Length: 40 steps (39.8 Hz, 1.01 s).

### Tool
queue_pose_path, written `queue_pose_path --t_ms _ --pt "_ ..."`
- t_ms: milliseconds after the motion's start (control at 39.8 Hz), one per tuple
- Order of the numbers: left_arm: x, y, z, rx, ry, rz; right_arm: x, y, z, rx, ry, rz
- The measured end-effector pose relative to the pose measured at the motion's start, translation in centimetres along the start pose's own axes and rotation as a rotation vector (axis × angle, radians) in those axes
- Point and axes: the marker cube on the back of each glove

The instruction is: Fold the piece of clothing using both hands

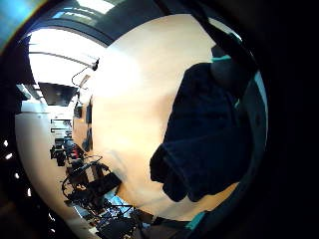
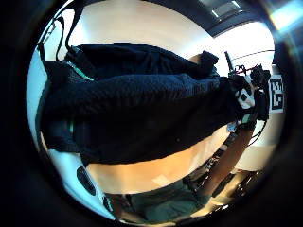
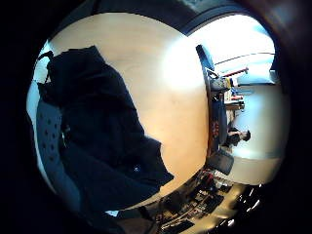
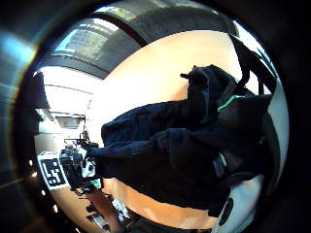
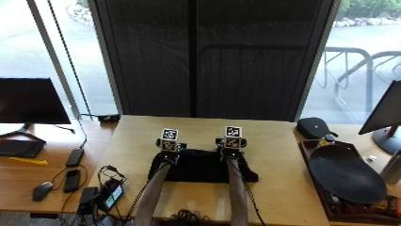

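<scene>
Both forearms reach up over the wooden table to a black piece of clothing lying bunched near its front edge. At the garment's far edge, the left hand and right hand sit apart; whether their fingers grip the cloth cannot be told.

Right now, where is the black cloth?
In the outside view the cloth lies on the wooden table, near its front edge, with the left hand and right hand at its far edge.
</scene>
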Motion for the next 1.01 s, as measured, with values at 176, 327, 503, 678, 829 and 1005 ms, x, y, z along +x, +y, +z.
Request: queue_pose_path --t_ms 176,327,503,678,829,1005 --pt "-0.2 1.2 2.1 -0.170 0.084 -0.034 0.4 -0.4 1.1 0.010 0.027 0.017" --pt "-2.0 0.3 2.1 0.062 0.088 -0.094 1.4 -0.6 0.0 0.105 -0.001 0.001" --pt "-2.0 2.0 1.1 0.254 0.067 -0.095 5.1 0.0 -1.9 0.145 -0.061 0.059" --pt "-1.7 4.3 0.7 0.265 -0.034 -0.034 9.2 0.6 -0.5 0.097 -0.445 0.194" --pt "-0.2 5.7 1.5 0.218 -0.003 0.059 11.6 7.0 -1.3 0.117 -0.607 0.254" --pt "0.5 4.9 4.4 0.134 0.104 0.041 13.7 13.1 1.7 0.157 -0.661 0.370"
